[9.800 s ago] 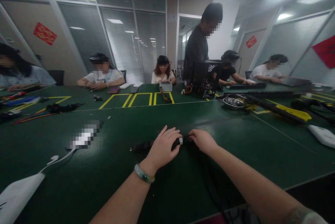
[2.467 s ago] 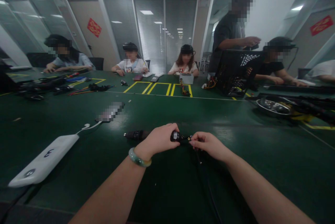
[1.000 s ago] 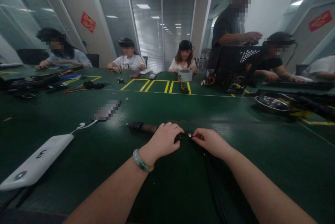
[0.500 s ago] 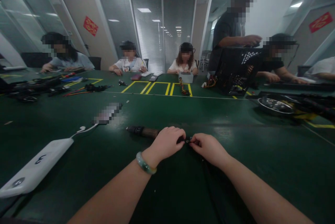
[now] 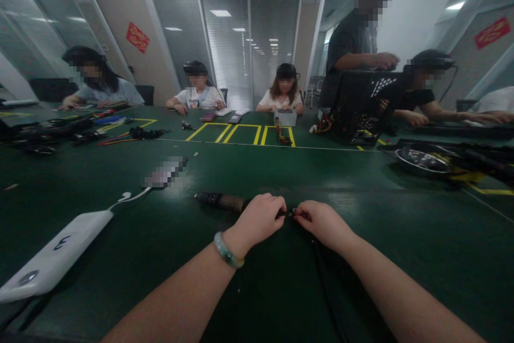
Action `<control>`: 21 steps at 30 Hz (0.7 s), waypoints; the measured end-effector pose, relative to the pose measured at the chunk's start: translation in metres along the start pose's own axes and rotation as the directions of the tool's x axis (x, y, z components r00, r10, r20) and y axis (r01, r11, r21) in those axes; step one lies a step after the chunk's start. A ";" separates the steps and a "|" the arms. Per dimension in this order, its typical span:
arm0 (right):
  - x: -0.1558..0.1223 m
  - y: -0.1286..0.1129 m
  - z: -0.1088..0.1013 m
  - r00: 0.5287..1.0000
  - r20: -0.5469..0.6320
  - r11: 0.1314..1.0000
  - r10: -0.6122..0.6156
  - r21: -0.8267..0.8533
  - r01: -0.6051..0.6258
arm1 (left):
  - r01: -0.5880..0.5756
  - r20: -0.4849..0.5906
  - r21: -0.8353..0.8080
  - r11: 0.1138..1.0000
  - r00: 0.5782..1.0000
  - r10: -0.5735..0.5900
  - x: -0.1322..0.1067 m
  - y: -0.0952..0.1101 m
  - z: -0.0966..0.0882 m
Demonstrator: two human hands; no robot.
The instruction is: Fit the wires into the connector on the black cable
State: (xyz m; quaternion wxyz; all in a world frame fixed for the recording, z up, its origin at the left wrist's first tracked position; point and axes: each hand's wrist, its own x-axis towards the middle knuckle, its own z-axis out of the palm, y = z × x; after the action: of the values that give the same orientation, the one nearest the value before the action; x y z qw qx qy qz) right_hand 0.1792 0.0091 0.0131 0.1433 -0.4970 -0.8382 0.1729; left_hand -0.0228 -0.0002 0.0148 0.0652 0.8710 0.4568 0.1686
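A dark cylindrical tool, shaped like an electric screwdriver (image 5: 225, 202), lies on the green table with its narrow metal tip to the left. My left hand (image 5: 263, 220), a jade-coloured bangle on its wrist, is closed around the tool's right end and hides that part. Facing it, my right hand (image 5: 321, 223) pinches a small cable plug (image 5: 294, 212) between thumb and fingertips. A narrow gap with a small shiny piece shows between the two hands. From below my right hand a black cable (image 5: 324, 284) runs toward the near table edge.
At left lie a white power bank (image 5: 60, 254) marked 3 and a phone (image 5: 165, 173), joined by a white cable. Black parts and wires (image 5: 52, 131) lie far left. A black computer case (image 5: 357, 107) and a fan (image 5: 421, 160) stand right. Several people sit opposite; one stands.
My right hand has shifted slightly right, and the gap between my hands looks a little wider. The tool has barely moved.
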 end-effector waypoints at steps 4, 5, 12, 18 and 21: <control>0.000 0.001 0.001 1.000 -0.002 0.999 0.010 -0.031 -0.011 | 0.002 -0.009 0.014 1.000 1.000 -0.002 0.000 0.004 0.002; 0.001 0.002 0.001 1.000 0.001 0.999 0.013 -0.033 -0.013 | 0.007 -0.012 0.016 1.000 1.000 -0.007 -0.001 0.005 0.003; 0.002 0.003 0.001 0.999 -0.029 0.999 0.026 -0.032 -0.027 | 0.026 -0.049 -0.004 1.000 0.998 -0.026 0.000 0.006 0.008; -0.002 -0.003 0.003 0.998 -0.031 0.999 0.051 0.007 -0.051 | 0.009 -0.047 -0.031 0.999 0.999 -0.011 0.001 0.003 0.004; -0.002 -0.006 0.003 0.999 -0.028 0.999 0.037 0.017 -0.037 | 0.000 -0.059 -0.035 0.999 0.998 -0.002 0.001 0.003 0.004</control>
State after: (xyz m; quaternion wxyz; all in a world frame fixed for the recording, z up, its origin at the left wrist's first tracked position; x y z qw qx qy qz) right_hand 0.1742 0.0039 0.0124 0.1561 -0.5137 -0.8253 0.1753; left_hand -0.0181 -0.0008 0.0118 0.0670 0.8642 0.4560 0.2020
